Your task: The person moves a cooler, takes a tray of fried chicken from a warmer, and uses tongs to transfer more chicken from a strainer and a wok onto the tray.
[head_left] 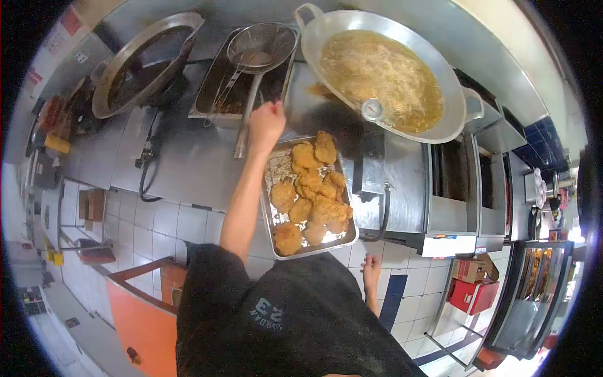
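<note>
Viewed from above, head camera tilted steeply down over a steel counter (188,157); left hand (266,123) stretched forward on a bare arm, fingers curled shut into a loose fist at the lower end of the long handle of a wire skimmer (260,47); hard to tell whether actually gripping the handle or only resting against it. Skimmer basket lying ahead of that hand, across a rectangular drip pan (242,78), handle running back down toward the knuckles. Just beside the same hand, toward the body and slightly right, a metal tray (276,242) loaded with golden breaded chicken pieces (312,195), tray's far corner almost touching the wrist. Right hand (371,271) hanging low beside the body, below the tray's near edge, well apart from the skimmer; fingers relaxed and a little spread, holding nothing. Beyond the tray to the right, a wide wok (452,100) full of bubbling oil, a round thermometer dial (372,109) clipped at its near rim. Far left, a second wok (147,60), dark inside. Pale tiled floor (163,220) under the counter; red box (474,295) on the floor at the right; dark shirt filling the bottom of the view.
</note>
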`<state>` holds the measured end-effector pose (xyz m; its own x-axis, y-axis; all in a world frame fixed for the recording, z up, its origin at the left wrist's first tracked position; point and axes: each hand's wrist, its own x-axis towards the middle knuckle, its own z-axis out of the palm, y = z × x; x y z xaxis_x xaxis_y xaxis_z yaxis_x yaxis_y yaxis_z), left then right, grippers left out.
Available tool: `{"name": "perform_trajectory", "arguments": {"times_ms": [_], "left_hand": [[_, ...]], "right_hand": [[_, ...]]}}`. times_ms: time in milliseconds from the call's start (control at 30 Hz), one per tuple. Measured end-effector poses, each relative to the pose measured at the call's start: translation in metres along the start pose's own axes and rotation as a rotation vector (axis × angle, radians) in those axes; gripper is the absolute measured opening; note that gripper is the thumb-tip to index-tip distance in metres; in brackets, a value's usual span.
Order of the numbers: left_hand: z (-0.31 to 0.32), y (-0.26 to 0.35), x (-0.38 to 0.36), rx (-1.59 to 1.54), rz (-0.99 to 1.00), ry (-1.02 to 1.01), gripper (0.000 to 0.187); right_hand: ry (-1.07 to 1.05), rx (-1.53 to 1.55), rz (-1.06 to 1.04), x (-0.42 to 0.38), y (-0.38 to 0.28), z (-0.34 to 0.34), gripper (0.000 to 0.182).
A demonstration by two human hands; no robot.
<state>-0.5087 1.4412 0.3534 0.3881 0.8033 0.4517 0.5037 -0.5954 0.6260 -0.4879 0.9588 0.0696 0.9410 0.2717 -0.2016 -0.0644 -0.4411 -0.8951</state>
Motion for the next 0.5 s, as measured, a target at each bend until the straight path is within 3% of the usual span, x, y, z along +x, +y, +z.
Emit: {"name": "perform_trajectory", "arguments": {"times_ms": [67,167,233,300,500], "left_hand": [[-0.036,0.017,-0.018,-0.002,0.032,0.015,0.040],[-0.083,0.043,-0.064,-0.066,0.087,0.109,0.037],[-0.097,0.042,-0.100,-0.166,-0.029,0.040,0.033],[-0.096,0.038,-0.114,-0.317,-0.153,-0.015,0.027],[-0.068,0.012,-0.165,-0.357,-0.295,-0.101,0.022]], "right_hand": [[0.004,0.053,0.199,-0.020,0.010,-0.003,0.033],[0.016,0.159,0.290,-0.027,0.037,-0.004,0.028],[0.013,0.210,0.325,-0.018,0.063,-0.002,0.028],[-0.002,0.188,0.268,-0.001,0.094,0.015,0.029],[-0.107,0.212,0.428,0.042,0.049,0.007,0.028]]}}
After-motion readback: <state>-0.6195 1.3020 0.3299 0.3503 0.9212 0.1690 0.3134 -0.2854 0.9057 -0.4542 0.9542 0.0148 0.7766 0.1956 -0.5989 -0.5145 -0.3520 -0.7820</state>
